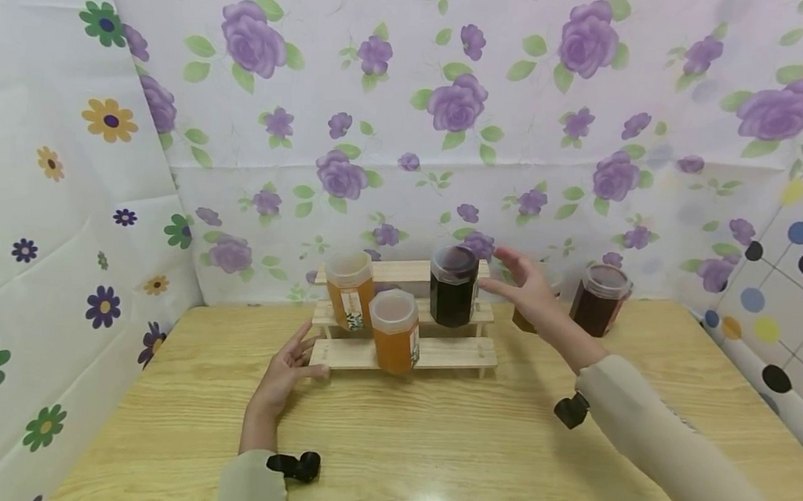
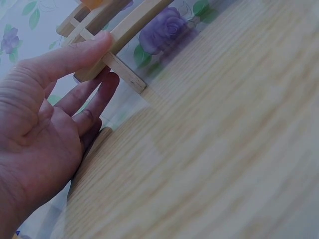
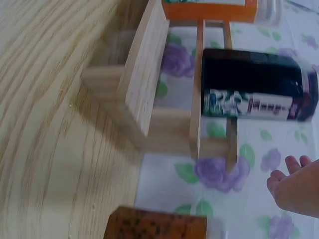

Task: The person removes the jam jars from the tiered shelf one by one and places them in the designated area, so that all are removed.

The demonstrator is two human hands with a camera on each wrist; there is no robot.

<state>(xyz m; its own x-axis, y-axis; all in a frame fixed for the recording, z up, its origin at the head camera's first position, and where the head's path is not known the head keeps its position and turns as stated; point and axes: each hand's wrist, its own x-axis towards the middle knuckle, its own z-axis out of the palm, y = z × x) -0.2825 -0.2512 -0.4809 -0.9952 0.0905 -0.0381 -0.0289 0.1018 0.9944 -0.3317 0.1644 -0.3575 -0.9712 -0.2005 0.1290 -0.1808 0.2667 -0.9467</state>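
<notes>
My left hand (image 1: 283,375) holds the left end of a three-step wooden rack (image 1: 344,354); in the left wrist view the thumb lies on the lowest plank and the fingers reach beneath it. On the middle step, toward the right, a dark jar (image 1: 452,298) stands upright, its label showing in the right wrist view. Fingers spread, my right hand (image 1: 531,294) hovers just right of this jar, and the right wrist view shows it apart from the jar. An orange jar (image 1: 394,344) sits on the lowest step, with another orange jar (image 1: 348,293) behind it to the left.
Partly hidden behind my right hand, an amber jar (image 1: 525,321) with dark specks stands on the wooden table (image 1: 415,440). Farther right is a dark red jar (image 1: 595,305). Flower-printed sheeting (image 1: 398,109) rises behind the rack, with patterned sheets at both sides.
</notes>
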